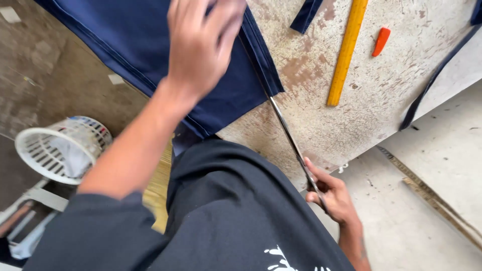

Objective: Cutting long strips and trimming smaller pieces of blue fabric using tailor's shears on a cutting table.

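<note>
- Pressing flat and open, the left hand [203, 42] holds navy fabric [125, 40] on the worn counter [361, 115].
- The right hand [331, 195] grips long scissors [291, 143], blades at the fabric's corner.
- A yellow ruler [346, 52] and orange chalk [381, 41] lie nearby.

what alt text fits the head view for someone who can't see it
Seen from above, a person's left hand presses on navy blue fabric on a worn table, while the right hand works long scissors at the cloth's edge. A yellow ruler and orange chalk lie nearby; a white basket sits below.
</note>
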